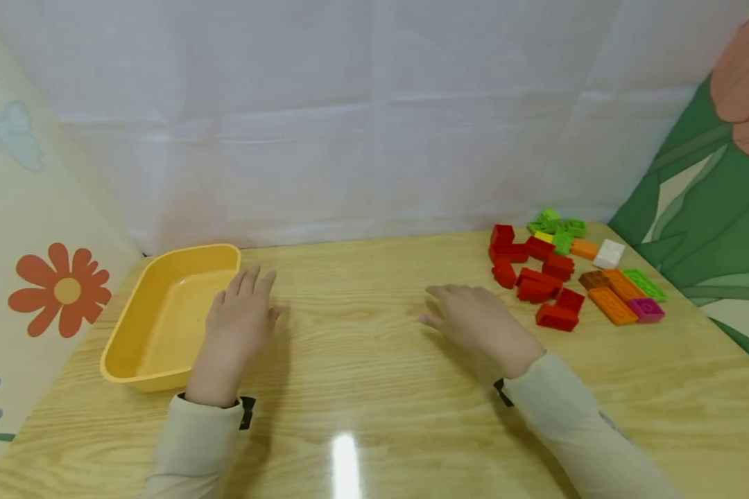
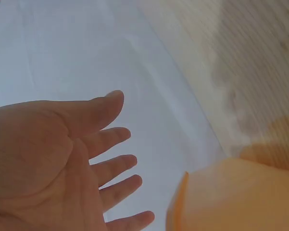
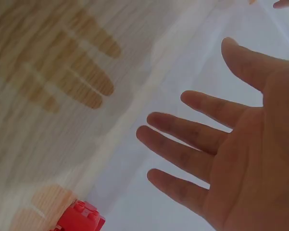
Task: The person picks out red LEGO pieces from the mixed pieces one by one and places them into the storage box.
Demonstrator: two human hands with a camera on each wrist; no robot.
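My left hand [image 1: 240, 315] hovers at the right side of a yellow plastic tub [image 1: 121, 333], overlapping its rim in the head view. Its fingers are spread and hold nothing, as the left wrist view also shows, with the tub's edge [image 2: 182, 202] below. Over the middle right of the table is my right hand [image 1: 474, 322], fingers extended and the palm bare in the right wrist view. Nearest to it lies a group of red toy building bricks [image 1: 539, 285]; one red brick [image 3: 81, 217] shows at the bottom of the right wrist view.
Right of the red bricks lie orange bricks [image 1: 612, 305], a magenta brick [image 1: 646, 310], a white brick [image 1: 609, 254] and green bricks [image 1: 546, 222]. A white cloth [image 1: 349, 138] hangs behind the wooden table [image 1: 362, 360]. Patterned panels flank both sides.
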